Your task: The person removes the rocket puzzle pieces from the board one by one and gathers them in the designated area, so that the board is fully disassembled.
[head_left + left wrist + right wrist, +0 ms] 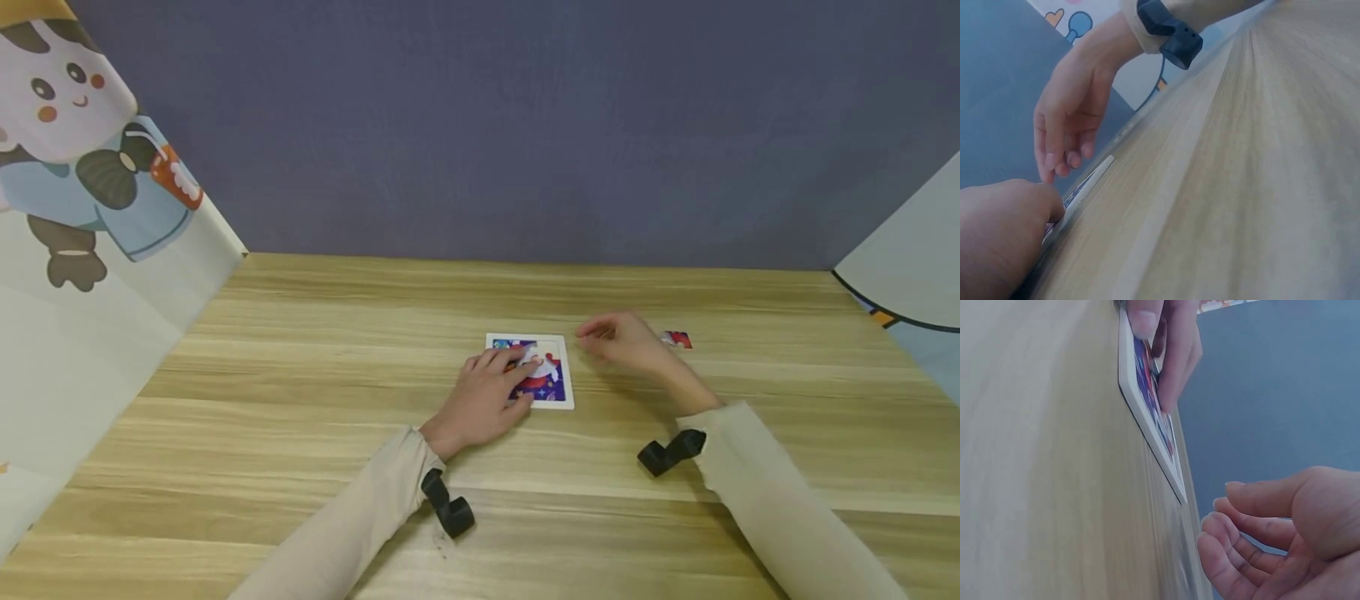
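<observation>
A small square picture puzzle in a white frame lies on the table, showing a white and red figure on purple with stars. Its upper right corner is pale. My left hand rests on the puzzle's left part with its fingers spread over the picture, hiding some of it. Just right of the frame, my right hand hovers above the table. Its fingers are loosely bent and nothing shows between them and the thumb. A small red and purple puzzle piece lies beyond the right wrist, partly hidden by it.
The wood-grain table meets a dark blue-grey panel at the back. A wall with a cartoon figure stands on the left, and a pale printed wall on the right. Each wrist carries a black band device.
</observation>
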`<state>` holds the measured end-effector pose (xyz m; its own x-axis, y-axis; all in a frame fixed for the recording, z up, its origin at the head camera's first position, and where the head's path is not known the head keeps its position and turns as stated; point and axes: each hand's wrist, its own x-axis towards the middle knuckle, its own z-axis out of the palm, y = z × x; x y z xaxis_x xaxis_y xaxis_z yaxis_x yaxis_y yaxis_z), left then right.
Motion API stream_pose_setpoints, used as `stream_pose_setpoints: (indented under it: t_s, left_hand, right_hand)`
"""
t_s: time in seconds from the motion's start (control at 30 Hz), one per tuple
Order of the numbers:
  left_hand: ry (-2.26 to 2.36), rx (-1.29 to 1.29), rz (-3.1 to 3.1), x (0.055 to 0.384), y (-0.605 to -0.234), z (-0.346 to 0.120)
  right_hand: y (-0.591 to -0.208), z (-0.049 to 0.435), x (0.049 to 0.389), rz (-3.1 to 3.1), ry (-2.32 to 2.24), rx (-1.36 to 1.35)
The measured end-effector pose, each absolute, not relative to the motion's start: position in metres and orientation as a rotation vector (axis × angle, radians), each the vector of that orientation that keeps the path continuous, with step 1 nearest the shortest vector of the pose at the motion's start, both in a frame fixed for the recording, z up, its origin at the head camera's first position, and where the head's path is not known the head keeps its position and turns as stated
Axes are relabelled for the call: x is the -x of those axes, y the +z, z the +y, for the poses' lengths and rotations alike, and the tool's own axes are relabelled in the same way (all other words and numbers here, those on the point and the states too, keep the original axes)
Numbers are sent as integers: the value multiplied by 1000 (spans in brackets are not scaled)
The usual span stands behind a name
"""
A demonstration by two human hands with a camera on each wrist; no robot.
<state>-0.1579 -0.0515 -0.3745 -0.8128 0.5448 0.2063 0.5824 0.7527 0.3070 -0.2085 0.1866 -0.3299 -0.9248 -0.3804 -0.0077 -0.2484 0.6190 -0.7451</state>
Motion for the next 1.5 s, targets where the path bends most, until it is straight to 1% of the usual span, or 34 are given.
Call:
stream_pose_setpoints:
  t_s: [0.6, 1.17, 1.5]
  left_hand:
    - [-539, 929, -2843, 158, -373, -52]
    - [-539, 927, -2848, 159, -372, -52]
    - [-556, 922, -2864, 159, -373, -52]
  right_hand:
    - [-338, 160, 212, 2582, -1163, 468]
    - [-341, 154, 210, 2573, -1133, 469]
    - [-345, 156, 213, 2529, -1196, 508]
